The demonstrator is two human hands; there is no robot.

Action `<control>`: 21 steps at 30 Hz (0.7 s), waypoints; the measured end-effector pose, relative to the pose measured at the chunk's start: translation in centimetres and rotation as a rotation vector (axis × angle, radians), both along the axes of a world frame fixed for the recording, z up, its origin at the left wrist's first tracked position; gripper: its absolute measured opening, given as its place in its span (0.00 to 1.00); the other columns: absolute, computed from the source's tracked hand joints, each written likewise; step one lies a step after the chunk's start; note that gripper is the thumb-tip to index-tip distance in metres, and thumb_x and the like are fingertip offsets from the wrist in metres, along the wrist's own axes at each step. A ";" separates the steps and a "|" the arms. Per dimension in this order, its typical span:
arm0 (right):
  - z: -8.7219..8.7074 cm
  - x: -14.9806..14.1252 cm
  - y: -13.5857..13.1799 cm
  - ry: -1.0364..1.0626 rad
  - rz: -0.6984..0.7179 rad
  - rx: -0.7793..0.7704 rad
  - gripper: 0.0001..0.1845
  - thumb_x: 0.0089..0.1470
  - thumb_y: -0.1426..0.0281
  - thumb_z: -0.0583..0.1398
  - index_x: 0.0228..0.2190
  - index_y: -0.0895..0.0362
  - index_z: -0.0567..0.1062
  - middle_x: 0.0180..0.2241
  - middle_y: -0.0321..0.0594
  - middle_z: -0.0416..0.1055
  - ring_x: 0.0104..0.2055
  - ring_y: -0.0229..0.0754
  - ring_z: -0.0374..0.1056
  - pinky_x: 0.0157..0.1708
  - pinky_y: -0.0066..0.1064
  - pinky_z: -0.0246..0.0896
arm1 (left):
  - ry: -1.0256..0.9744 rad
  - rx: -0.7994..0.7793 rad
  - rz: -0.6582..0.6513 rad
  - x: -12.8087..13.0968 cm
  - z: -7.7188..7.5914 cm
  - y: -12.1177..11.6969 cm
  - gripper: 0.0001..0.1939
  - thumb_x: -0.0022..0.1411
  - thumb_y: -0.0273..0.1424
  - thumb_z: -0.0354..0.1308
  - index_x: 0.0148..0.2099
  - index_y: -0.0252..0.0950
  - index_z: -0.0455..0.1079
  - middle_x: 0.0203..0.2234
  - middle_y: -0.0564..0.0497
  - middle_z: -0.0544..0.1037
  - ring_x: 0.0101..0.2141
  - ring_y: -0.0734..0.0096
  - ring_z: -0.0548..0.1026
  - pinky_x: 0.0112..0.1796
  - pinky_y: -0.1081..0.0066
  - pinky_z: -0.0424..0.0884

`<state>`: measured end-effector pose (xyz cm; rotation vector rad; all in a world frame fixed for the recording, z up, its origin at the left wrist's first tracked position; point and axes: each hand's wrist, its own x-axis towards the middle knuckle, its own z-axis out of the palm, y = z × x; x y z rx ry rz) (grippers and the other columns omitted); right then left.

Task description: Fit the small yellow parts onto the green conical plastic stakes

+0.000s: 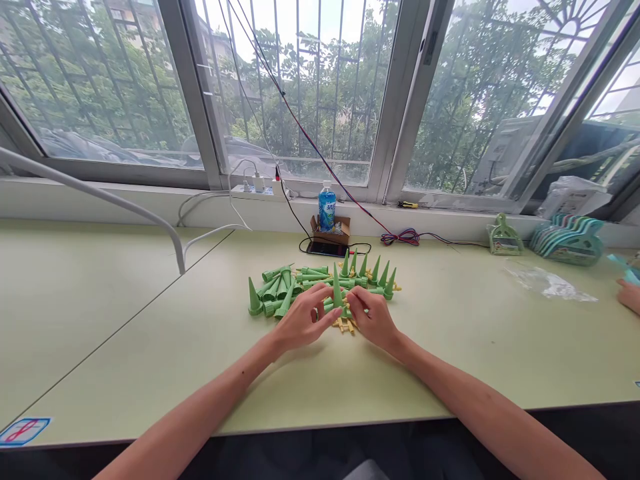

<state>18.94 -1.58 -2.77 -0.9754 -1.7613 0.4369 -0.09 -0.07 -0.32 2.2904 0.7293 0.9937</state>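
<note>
A heap of green plastic cones (280,288) lies on the pale green table (150,333), some upright, some on their sides. Small yellow pieces (345,325) lie under my hands. Both hands meet over the heap's near edge. My left hand (304,319) and my right hand (373,320) pinch one upright green cone (337,293) between their fingertips, its tip pointing up.
A phone (327,249), a small cardboard box (331,230) and a blue bottle (327,208) stand behind the heap. Cables run to the window sill. At the right are teal plastic parts (567,237), a clear bag (547,281) and another person's hand (630,295).
</note>
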 end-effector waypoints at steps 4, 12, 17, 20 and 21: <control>0.1 0.0 -0.1 -0.025 -0.015 0.005 0.20 0.65 0.59 0.50 0.23 0.55 0.62 0.18 0.30 0.53 0.20 0.34 0.47 0.21 0.28 0.45 | 0.013 0.039 -0.010 -0.1 -0.2 0.2 0.13 0.67 0.37 0.53 0.51 0.39 0.69 0.40 0.49 0.68 0.23 0.82 0.67 0.19 0.81 0.66; 0.3 -0.2 -0.1 -0.042 -0.046 0.017 0.21 0.65 0.58 0.50 0.22 0.55 0.63 0.18 0.30 0.53 0.20 0.34 0.48 0.21 0.28 0.45 | 0.028 0.151 0.042 -0.1 -1.1 0.9 0.14 0.68 0.31 0.52 0.54 0.43 0.69 0.42 0.47 0.70 0.25 0.80 0.67 0.25 0.78 0.71; 0.1 -0.2 -0.2 -0.017 -0.064 0.014 0.20 0.66 0.59 0.51 0.26 0.56 0.66 0.18 0.30 0.55 0.20 0.35 0.49 0.22 0.28 0.46 | 0.002 0.108 0.099 0.1 -1.3 1.1 0.12 0.67 0.32 0.54 0.53 0.42 0.65 0.43 0.48 0.70 0.24 0.81 0.67 0.24 0.77 0.69; 0.0 -0.2 -0.1 0.021 -0.077 0.013 0.18 0.66 0.59 0.51 0.27 0.56 0.67 0.19 0.31 0.56 0.20 0.35 0.50 0.22 0.28 0.47 | -0.039 0.061 0.169 0.2 -1.3 1.1 0.11 0.66 0.35 0.56 0.49 0.39 0.63 0.42 0.50 0.70 0.21 0.83 0.65 0.22 0.77 0.65; 0.0 -0.1 -0.1 0.035 -0.084 0.016 0.18 0.66 0.59 0.51 0.28 0.56 0.67 0.19 0.31 0.56 0.20 0.35 0.50 0.22 0.28 0.48 | -0.045 0.051 0.192 0.3 -1.3 1.1 0.10 0.66 0.36 0.56 0.47 0.38 0.63 0.40 0.51 0.70 0.20 0.83 0.64 0.22 0.77 0.64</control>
